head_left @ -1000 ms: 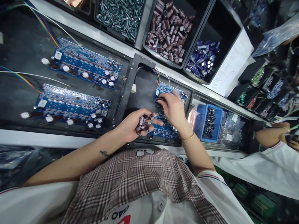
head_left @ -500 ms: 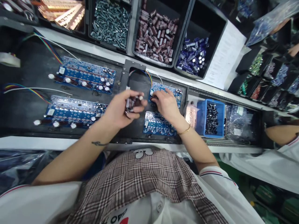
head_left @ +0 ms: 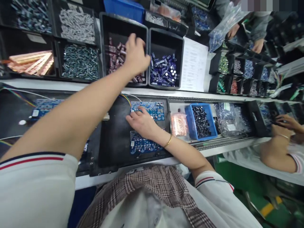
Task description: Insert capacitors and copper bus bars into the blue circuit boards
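Note:
My left hand [head_left: 137, 55] is over the black bin [head_left: 124, 22] of brown cylindrical capacitors [head_left: 116, 57]. Its fingers are bent and apart, and nothing shows between them. My right hand [head_left: 144, 123] lies over the left part of the upper blue circuit board [head_left: 156, 110], thumb and forefinger close together at its left edge; whatever they hold is hidden. Just below is a second blue board [head_left: 140, 144], partly covered by that hand. Colored wires [head_left: 125, 98] run to the upper board's left end. My left forearm covers much of the boards on the left.
Right of the brown parts is a bin of blue capacitors [head_left: 163, 69], then a printed sheet [head_left: 194, 65]. A blue box [head_left: 203, 122] of black parts and a copper-colored pack [head_left: 180, 125] are right of the boards. Another person's hands [head_left: 285, 125] are at far right.
My left hand has moved from beside the boards up to the brown capacitor bin; the capacitors it held no longer show. My right hand stays at the upper board. The camera view has shifted.

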`<state>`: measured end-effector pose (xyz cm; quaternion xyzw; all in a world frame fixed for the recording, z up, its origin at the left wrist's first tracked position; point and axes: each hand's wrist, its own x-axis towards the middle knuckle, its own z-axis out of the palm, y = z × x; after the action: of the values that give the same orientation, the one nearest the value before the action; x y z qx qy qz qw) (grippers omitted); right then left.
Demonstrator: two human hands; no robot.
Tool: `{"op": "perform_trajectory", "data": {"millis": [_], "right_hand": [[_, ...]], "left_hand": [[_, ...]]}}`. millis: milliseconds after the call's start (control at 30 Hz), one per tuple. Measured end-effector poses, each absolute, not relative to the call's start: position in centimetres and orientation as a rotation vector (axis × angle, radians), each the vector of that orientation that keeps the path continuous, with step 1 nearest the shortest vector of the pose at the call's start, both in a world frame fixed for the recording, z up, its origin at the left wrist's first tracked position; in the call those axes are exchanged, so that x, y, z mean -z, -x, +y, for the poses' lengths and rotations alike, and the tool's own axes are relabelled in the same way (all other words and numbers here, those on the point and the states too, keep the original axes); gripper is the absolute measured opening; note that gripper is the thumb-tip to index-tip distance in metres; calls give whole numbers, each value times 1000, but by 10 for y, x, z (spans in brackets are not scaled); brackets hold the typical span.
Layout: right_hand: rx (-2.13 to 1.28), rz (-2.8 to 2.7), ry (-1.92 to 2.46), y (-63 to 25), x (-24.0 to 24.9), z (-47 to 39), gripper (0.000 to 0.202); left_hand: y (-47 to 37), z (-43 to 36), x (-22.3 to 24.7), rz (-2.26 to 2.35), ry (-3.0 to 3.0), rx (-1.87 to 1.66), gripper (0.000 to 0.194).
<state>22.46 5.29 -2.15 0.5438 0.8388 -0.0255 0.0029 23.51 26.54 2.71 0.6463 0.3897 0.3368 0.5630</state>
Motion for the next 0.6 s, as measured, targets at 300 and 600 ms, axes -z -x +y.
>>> {"op": "perform_trajectory", "data": {"millis": [300, 600], "right_hand": [[-122, 2177, -2763, -379, 17, 101, 29], [-123, 2152, -2617, -428, 33, 141, 28]], "left_hand": [[-320, 236, 30, 1030, -2125, -472, 66], [-338, 260, 53, 905, -2390, -471, 49]]}}
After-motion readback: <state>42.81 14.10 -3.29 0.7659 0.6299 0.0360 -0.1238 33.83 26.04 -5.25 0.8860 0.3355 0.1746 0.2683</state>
